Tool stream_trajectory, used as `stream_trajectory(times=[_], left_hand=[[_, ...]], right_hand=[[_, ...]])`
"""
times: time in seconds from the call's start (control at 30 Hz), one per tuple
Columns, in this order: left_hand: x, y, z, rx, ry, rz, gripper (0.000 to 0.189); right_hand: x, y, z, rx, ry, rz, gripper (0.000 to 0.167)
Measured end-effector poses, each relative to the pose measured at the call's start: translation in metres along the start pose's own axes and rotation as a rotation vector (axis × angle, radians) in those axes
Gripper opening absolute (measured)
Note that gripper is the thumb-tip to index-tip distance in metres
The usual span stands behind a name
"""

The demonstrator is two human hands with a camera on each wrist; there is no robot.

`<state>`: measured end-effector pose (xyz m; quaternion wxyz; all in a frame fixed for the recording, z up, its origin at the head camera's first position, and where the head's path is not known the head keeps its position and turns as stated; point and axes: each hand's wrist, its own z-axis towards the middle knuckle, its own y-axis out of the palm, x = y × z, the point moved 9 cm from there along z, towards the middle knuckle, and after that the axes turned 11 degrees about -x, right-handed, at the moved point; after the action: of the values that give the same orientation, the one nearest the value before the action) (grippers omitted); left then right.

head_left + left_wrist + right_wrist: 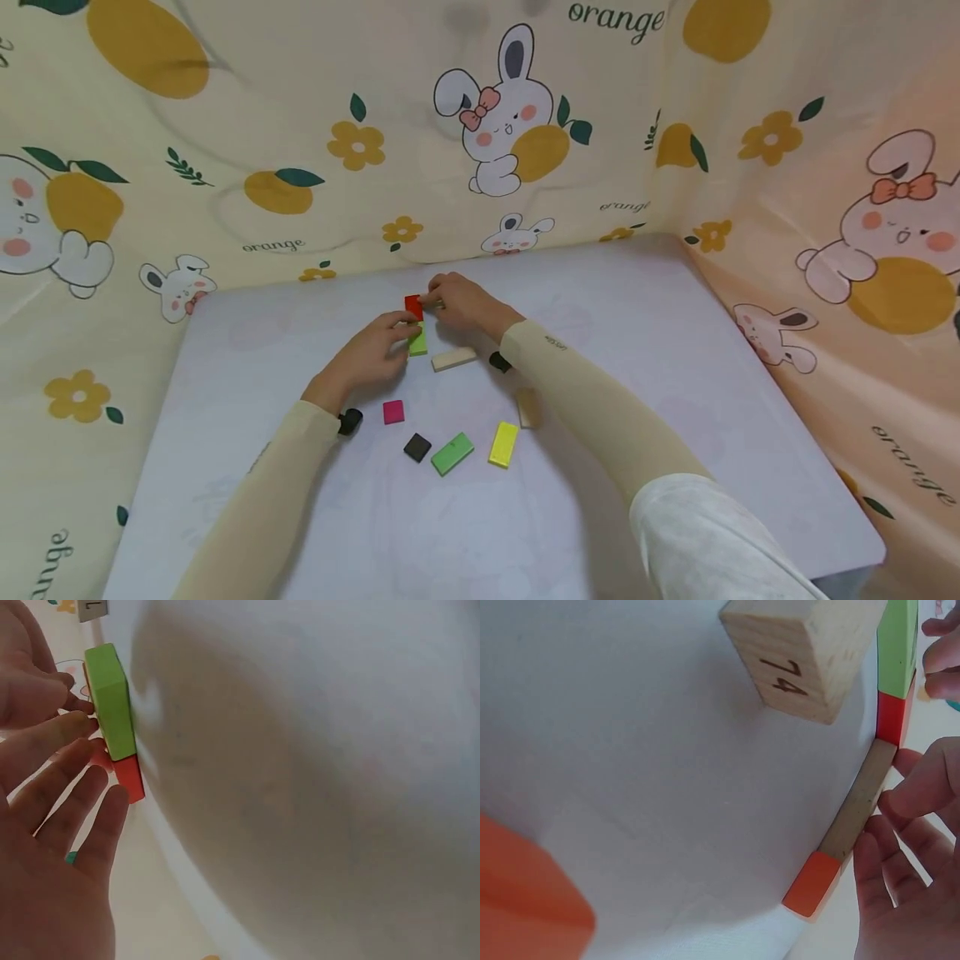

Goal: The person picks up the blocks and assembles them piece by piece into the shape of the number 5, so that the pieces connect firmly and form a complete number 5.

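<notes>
In the head view, a red block (413, 307) and a lime-green block (417, 340) stand end to end near the table's back. My left hand (367, 354) reaches to them, its fingertips at their junction. The left wrist view shows its fingers fairly straight, spread behind the lime-green block (111, 701). My right hand (467, 304) is beside the red block's right side. In the right wrist view its fingers touch the far side of a plain wooden block (859, 801), set between the red block (891, 716) and an orange block (812, 885). The head view mostly hides that part.
Nearer me lie a loose wooden block (453, 359), another wooden block (528, 408), a yellow block (503, 444), a green block (452, 454), a black block (417, 447) and a magenta block (393, 412). Printed cloth (360, 208) hangs behind the white table (675, 358).
</notes>
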<state>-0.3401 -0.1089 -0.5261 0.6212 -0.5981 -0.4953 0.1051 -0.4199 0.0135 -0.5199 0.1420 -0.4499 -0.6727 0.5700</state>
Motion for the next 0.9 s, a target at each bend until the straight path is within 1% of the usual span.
stream_trajectory(times=[0.13, 0.27, 0.47, 0.6, 0.7, 0.8, 0.9], left_hand=[[0.001, 0.003, 0.0, -0.027, -0.021, 0.028, 0.052], [0.001, 0.004, 0.001, -0.047, -0.039, 0.031, 0.053], [0.003, 0.002, 0.002, -0.05, -0.043, 0.056, 0.053], [0.006, 0.002, 0.004, -0.047, -0.04, 0.114, 0.053], [0.007, 0.003, 0.007, -0.063, -0.047, 0.143, 0.055], [0.008, 0.002, 0.009, -0.082, -0.06, 0.144, 0.054], [0.009, -0.003, 0.01, -0.075, -0.059, 0.14, 0.049]], right_hand=[[0.0, 0.001, -0.001, -0.012, 0.0, -0.003, 0.041], [0.001, 0.002, 0.0, -0.015, 0.004, -0.009, 0.042], [0.003, 0.002, 0.001, 0.0, 0.011, -0.004, 0.042], [0.003, 0.002, 0.003, 0.007, 0.008, -0.006, 0.042], [0.002, 0.003, 0.002, 0.001, 0.01, -0.031, 0.042], [0.001, 0.004, 0.001, -0.012, 0.015, -0.05, 0.044], [-0.002, 0.003, 0.0, -0.017, 0.01, -0.058, 0.046]])
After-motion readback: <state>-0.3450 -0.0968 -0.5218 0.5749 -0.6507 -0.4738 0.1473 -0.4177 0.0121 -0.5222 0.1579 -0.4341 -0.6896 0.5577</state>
